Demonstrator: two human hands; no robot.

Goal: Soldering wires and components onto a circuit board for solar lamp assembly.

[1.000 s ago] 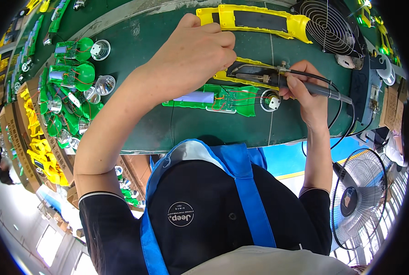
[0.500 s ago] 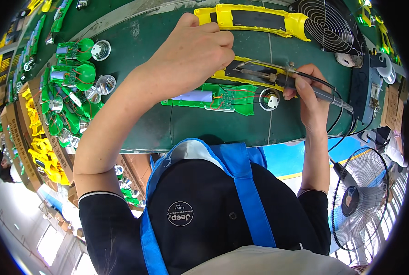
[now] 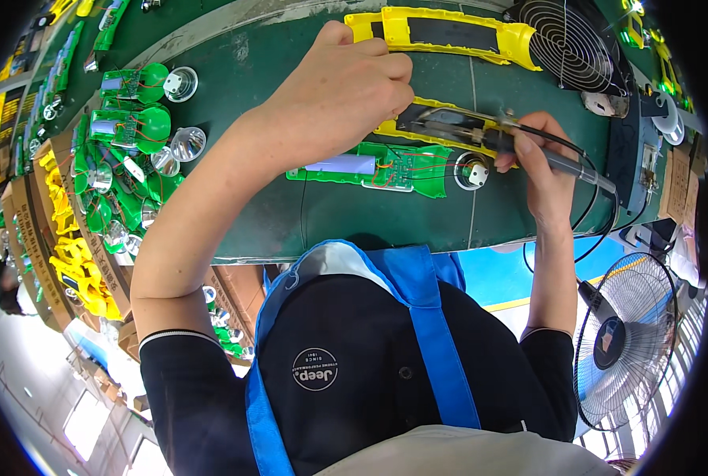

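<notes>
My right hand (image 3: 546,163) is closed round a soldering iron (image 3: 562,163) with a thin metal guide tube beside its tip. The tip is motion-blurred over a yellow plastic housing (image 3: 445,112) with a dark strip inside. Curled fingers of my left hand (image 3: 346,91) cover the left ends of this housing and a farther yellow housing (image 3: 455,33); its fingertips are hidden. Nearer to me lies a green housing (image 3: 429,176) with a lilac battery cell (image 3: 346,164), a circuit board (image 3: 394,170) and red and black wires. These wires run to a round lamp reflector (image 3: 471,170).
Several green lamp assemblies (image 3: 144,127) with reflectors stand at the left, beside a cardboard box (image 3: 100,258) of yellow parts. A black fan with a round grille (image 3: 567,47) sits at the back right. A cable (image 3: 610,218) hangs over the table edge near a standing fan (image 3: 625,341).
The soldering iron's tip has gone from fairly sharp to blurred and shifted slightly over the yellow housing. My left hand stays over the housings' left ends. The whole view has shifted slightly.
</notes>
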